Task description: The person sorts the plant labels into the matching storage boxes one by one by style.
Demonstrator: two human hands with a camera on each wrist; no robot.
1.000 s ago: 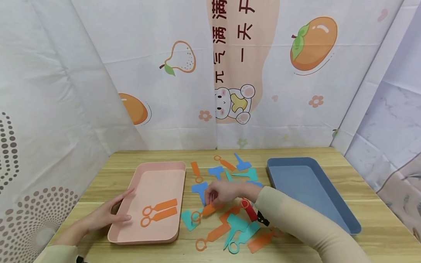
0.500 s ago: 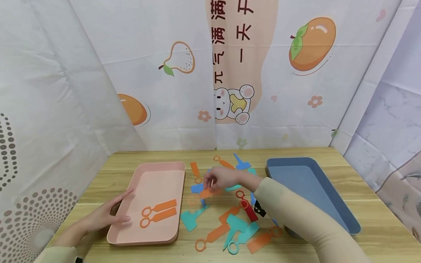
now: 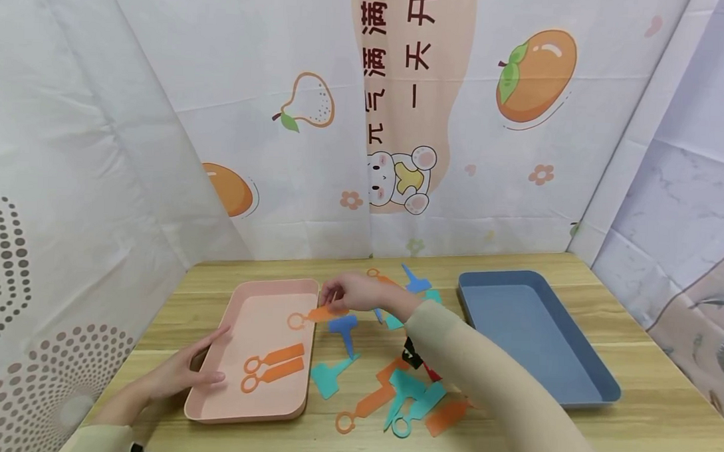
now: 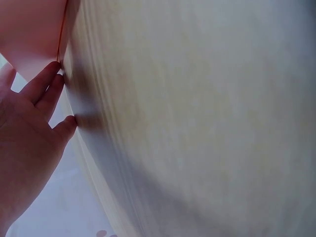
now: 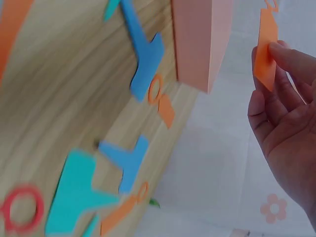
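My right hand [image 3: 362,296] pinches an orange ring-ended plant label [image 5: 266,49] between thumb and fingers. In the head view, that label's ring overhangs the right side of the pink tray [image 3: 257,319]. Two more orange ring labels [image 3: 282,353] lie side by side on the tray floor. At the tray's left edge rests my left hand [image 3: 180,372], fingers extended, thumb over the rim. The left wrist view shows its fingertips right at the pink wall [image 4: 34,39]. Beside the tray lie a blue T-shaped label [image 3: 344,328] and a turquoise one [image 3: 328,378].
A blue-grey tray [image 3: 526,318] stands on the table's right side. Between the trays several turquoise, orange and blue labels are scattered, some overlapping, such as the orange label [image 3: 374,403] in front. A red ring label [image 5: 22,207] lies among them. A printed cloth [image 3: 266,236] hangs behind.
The right hand has lifted the orange ring label off the pile and carried it left to the pink tray's right edge. The left hand has stayed at the tray.
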